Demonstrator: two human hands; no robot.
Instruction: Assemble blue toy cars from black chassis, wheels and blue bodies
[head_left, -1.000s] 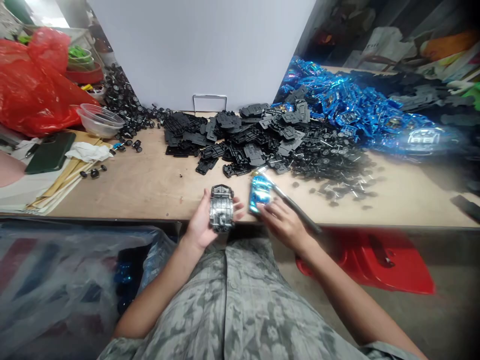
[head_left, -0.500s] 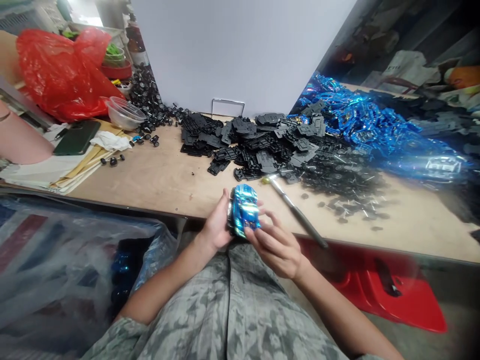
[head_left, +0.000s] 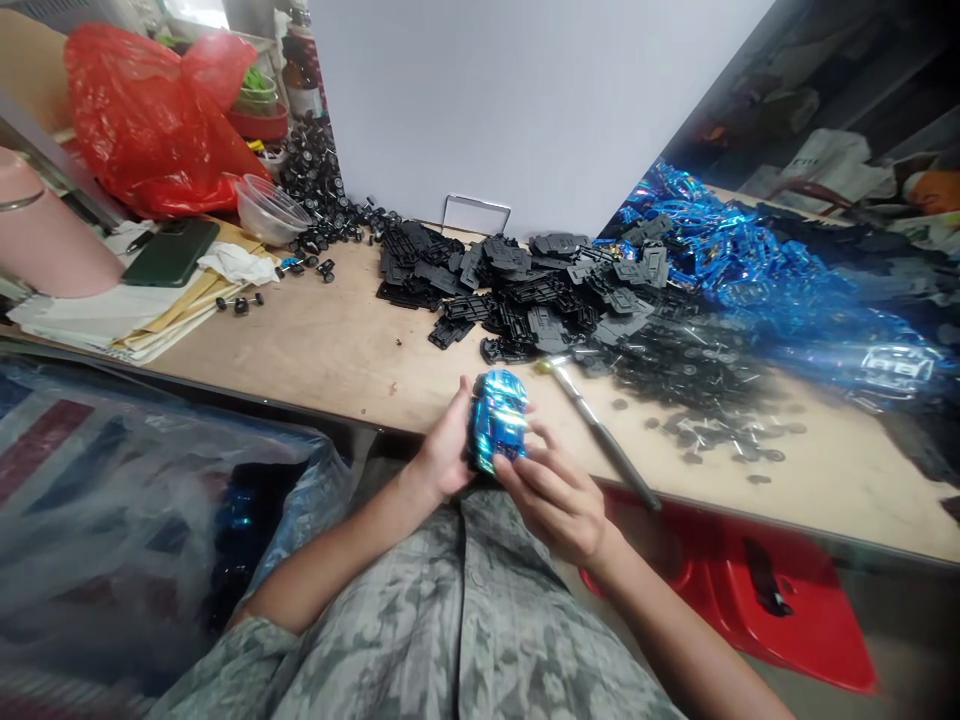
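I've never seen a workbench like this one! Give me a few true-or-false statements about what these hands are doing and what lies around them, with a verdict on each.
1. The left hand and right hand both touch a shiny blue toy car body. True.
2. The right hand grips a slim metal-shafted tool. False: the tool lies on the table beside that hand.
3. Black plastic car chassis lie heaped on the pale plywood tabletop. True.
4. A dark green phone is in the left hand. False: it lies on a stack of papers and envelopes at the table's left side.
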